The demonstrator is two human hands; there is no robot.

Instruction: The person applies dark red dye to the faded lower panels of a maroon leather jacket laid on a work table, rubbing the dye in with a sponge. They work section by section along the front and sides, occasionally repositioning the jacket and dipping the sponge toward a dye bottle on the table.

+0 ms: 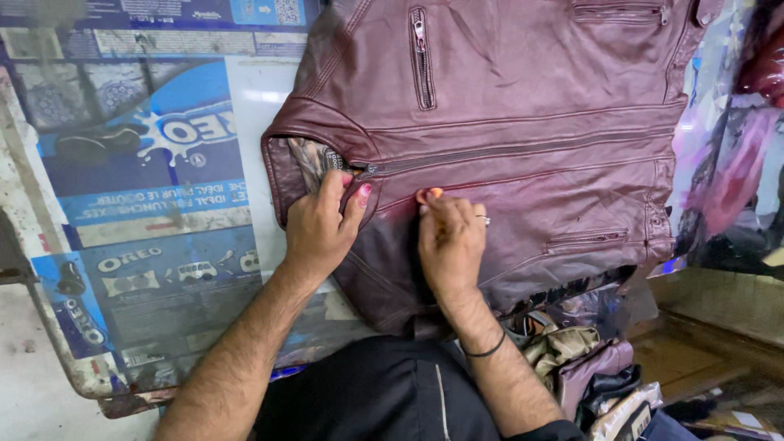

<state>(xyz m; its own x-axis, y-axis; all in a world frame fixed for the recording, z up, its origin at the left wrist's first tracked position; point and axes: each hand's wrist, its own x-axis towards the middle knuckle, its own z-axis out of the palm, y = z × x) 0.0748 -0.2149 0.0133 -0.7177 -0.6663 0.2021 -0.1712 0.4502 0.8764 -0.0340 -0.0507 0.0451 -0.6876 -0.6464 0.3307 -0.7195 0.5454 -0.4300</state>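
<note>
I see a maroon leather jacket (523, 122) lying flat on the table (147, 245), collar end toward my left, front zipper (523, 151) running across and closed. My left hand (320, 229) pinches the collar edge beside the zipper's top end, thumb and fingers clamped on the leather. My right hand (449, 241) presses fingertips down on the front panel just below the zipper; I cannot tell whether it grips anything. Heaped garments (588, 367) lie below the jacket's hem side.

Blue-white flat packaging sheets (147, 188) cover tabletop, left of jacket (523, 122).
</note>
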